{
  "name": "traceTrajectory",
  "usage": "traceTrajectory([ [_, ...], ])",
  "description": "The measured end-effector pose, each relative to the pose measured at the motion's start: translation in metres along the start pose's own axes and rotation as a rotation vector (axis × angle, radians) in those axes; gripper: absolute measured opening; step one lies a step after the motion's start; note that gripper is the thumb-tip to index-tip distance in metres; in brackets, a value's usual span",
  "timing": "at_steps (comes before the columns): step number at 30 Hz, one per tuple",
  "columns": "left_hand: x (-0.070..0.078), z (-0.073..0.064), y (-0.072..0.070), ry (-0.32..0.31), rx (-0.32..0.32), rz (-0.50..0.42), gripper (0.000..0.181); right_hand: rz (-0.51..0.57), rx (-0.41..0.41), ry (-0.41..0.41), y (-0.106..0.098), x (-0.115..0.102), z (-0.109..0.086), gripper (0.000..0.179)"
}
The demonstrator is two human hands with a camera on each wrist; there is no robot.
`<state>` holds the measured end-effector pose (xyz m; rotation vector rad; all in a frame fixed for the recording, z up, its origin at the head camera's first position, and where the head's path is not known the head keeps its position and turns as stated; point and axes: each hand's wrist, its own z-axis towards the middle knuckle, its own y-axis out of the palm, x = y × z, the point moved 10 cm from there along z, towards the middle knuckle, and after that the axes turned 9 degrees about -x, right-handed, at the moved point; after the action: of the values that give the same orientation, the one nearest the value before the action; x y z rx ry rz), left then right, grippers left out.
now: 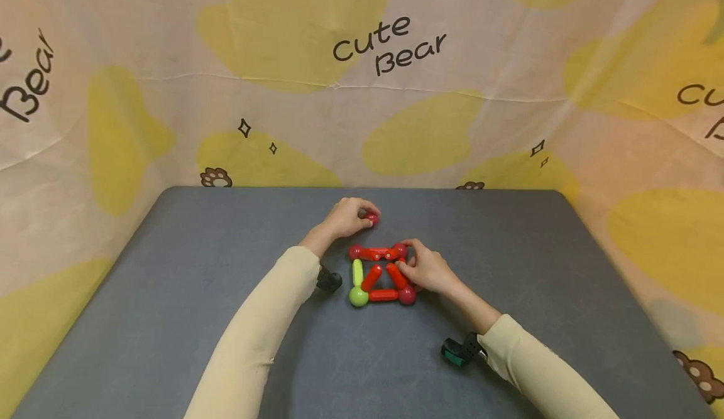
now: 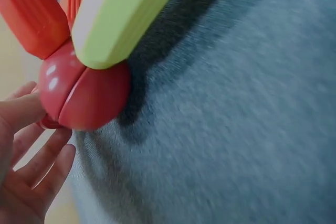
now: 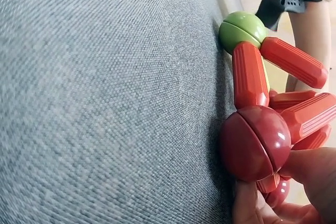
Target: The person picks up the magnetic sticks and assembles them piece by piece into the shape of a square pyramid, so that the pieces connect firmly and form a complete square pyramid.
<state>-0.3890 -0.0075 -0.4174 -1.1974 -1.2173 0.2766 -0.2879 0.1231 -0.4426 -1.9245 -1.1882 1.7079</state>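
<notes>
A ball-and-rod frame of a magnetic building toy lies on the table. At its front corners are a green ball and a dark red ball, joined by a red rod. A yellow-green rod forms the left side, and two short red rods slant up inside. My left hand pinches a loose red ball beyond the frame; in the left wrist view, a corner red ball mostly hides it. My right hand grips the frame's right side, fingers around the red rod there, which they partly cover.
The grey table extends around the frame. A cloth backdrop with yellow patches and lettering rises behind and at both sides. Dark wrist straps with cameras hang under both sleeves.
</notes>
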Motion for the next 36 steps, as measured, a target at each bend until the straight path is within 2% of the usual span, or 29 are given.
traceTrajectory([
  [5, 0.005, -0.012, -0.003, 0.026, 0.001, 0.014, 0.032, 0.006, 0.000, 0.009, 0.000, 0.000, 0.000, 0.049],
  [11, 0.017, -0.029, -0.012, 0.065, 0.033, 0.008, 0.032, 0.011, 0.005, 0.015, 0.000, -0.001, -0.001, 0.049],
  [17, 0.030, -0.052, -0.023, 0.125, 0.084, -0.011, 0.034, 0.012, 0.011, 0.013, 0.001, -0.003, -0.001, 0.048],
  [20, 0.034, -0.064, -0.026, 0.143, 0.095, -0.052, 0.034, 0.009, 0.016, 0.012, 0.001, -0.003, -0.001, 0.048],
  [25, 0.039, -0.083, -0.026, 0.167, 0.094, -0.141, 0.033, 0.043, 0.004, 0.028, 0.005, -0.003, 0.001, 0.049],
  [36, 0.054, -0.109, -0.023, 0.249, 0.142, -0.179, 0.031, 0.050, -0.003, 0.031, 0.010, -0.008, 0.003, 0.050],
])
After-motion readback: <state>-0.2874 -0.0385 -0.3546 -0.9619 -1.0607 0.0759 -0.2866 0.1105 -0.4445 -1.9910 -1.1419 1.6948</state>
